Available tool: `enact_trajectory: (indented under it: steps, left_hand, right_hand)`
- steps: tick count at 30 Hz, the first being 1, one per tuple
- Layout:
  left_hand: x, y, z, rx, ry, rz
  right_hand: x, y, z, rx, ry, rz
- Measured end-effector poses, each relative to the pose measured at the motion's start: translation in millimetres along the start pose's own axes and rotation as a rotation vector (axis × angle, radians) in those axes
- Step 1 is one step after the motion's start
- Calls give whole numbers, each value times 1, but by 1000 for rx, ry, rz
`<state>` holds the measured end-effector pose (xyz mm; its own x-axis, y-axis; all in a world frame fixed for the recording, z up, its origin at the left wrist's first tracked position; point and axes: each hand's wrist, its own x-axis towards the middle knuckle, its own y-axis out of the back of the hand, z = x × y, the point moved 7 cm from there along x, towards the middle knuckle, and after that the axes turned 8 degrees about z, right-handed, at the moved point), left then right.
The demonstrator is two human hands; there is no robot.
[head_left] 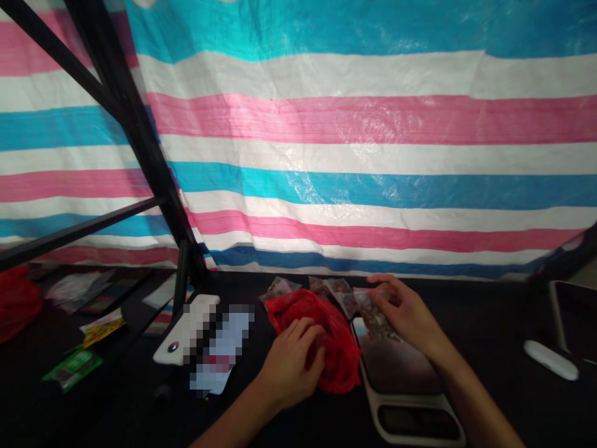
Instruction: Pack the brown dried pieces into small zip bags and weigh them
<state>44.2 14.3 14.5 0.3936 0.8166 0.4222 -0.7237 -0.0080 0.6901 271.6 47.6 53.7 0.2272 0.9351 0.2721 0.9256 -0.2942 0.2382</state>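
Observation:
A crumpled red plastic bag [342,358] lies on the black surface with its mouth toward me. My left hand [296,358] is at the near left side of this bag, fingers curled on the red film; the fingertips are partly lost in its folds. Right of it stands a kitchen scale [396,367] with a pale rim and a dark display. Over the far part of the scale, my right hand [401,308] pinches a small clear packet [375,314] with brownish contents. More clear packets [340,292] lie behind the bag, close to the right hand.
Left of the bag are a white box-like item [203,305] and a pale blue item [228,348], both partly pixelated. Green [74,367] and yellow [103,326] packets lie farther left. A white oblong object [550,359] sits right. A black frame [140,146] stands before the striped sheet [373,118].

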Motion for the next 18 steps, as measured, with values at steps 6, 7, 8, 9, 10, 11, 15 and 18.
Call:
enact_trajectory:
  steps: [6, 7, 8, 9, 10, 11, 15, 18]
  left_hand:
    - [-5, -5, -4, 18, 133, -12]
    - [-6, -6, -5, 0, 149, -5]
    - [-7, -7, -6, -22, 160, 9]
    - [-7, -7, -8, -46, 169, 27]
    - [-8, -8, -11, -68, 176, 44]
    - [-8, -8, -14, -87, 180, 57]
    - [-6, -13, -24, -164, 192, 51]
    - [-4, -10, -28, -203, 207, 59]
  right_hand:
    - [1, 13, 13, -429, 175, -283]
    - [1, 11, 7, -446, 238, -227]
    - [-1, 8, -2, -440, 298, -176]
    - [-4, 1, -11, -416, 345, -147]
    - [-10, -8, -21, -369, 380, -157]
    - [-17, -19, -30, -320, 406, -197]
    - [-57, -71, -52, -355, 454, -534]
    - [-75, -91, -44, -504, 480, -637]
